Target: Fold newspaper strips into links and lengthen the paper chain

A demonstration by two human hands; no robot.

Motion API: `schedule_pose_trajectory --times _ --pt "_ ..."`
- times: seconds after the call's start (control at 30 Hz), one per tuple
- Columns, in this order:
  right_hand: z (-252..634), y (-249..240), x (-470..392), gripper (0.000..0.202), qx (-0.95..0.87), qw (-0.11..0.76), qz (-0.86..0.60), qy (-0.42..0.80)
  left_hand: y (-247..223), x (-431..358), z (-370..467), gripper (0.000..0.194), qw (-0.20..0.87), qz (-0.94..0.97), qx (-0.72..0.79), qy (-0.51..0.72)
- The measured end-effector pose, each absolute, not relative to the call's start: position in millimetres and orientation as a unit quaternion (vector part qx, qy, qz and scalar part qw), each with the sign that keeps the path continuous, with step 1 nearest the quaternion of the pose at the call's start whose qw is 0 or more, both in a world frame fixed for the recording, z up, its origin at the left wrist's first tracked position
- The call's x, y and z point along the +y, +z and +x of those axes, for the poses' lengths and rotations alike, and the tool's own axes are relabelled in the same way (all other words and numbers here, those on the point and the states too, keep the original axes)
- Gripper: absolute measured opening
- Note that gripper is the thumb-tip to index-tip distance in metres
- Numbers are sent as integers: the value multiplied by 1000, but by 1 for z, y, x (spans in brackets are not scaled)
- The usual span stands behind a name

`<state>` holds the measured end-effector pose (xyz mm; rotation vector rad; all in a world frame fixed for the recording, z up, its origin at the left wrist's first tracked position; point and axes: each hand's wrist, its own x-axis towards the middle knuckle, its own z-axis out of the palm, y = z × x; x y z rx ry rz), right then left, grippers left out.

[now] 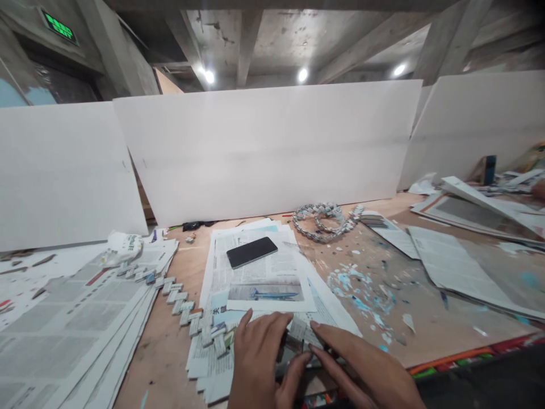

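Note:
At the bottom centre my left hand (266, 355) and my right hand (361, 360) meet over a small folded piece of newspaper (301, 330). Fingers of both hands pinch it between them. A zigzag chain of folded newspaper (186, 309) runs from the upper left down to my left hand; whether it joins the held piece is hidden behind that hand. Under the hands lies a stack of newspaper sheets (259, 281), with a black phone (252, 252) on it.
Newspaper sheets (102, 318) cover the left side, with a crumpled white wrapper (123, 248). Coiled paper chains (319, 221) lie beyond the stack. Blue and white scraps (361, 292) and more sheets (460, 264) are at right. White boards (272, 150) stand behind.

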<state>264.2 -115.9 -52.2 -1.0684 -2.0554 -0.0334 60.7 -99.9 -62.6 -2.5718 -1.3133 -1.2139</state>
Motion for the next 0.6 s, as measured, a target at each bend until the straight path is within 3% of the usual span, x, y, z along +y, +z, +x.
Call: schedule_pose_trajectory --times 0.6 --pt "267 -48 -115 31 -804 433 -404 -45 -61 -100 62 29 10 -802 -401 -442"
